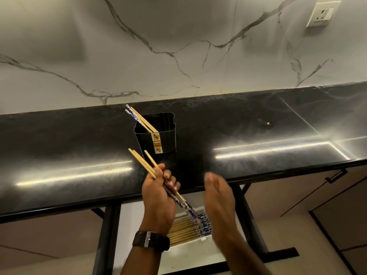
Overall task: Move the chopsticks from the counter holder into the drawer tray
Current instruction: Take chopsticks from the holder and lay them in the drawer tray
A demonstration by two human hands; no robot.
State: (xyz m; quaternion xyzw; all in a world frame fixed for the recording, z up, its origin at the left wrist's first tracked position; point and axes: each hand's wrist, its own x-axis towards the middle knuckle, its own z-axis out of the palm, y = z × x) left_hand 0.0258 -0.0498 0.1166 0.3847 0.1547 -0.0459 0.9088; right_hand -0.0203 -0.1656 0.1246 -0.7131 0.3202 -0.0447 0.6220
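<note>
We see a dim, warm-toned kitchen, lit from above. Long streaks of glare lie across the glossy black counter (79,139), brightest toward its right end. Soft grey shadows pool on the marble wall (178,46). The wide lens bends the counter edge and tilts the wall socket (322,13) near the corner. The right hand (220,203) is smeared by motion blur; the left hand (158,199) is sharper.
</note>
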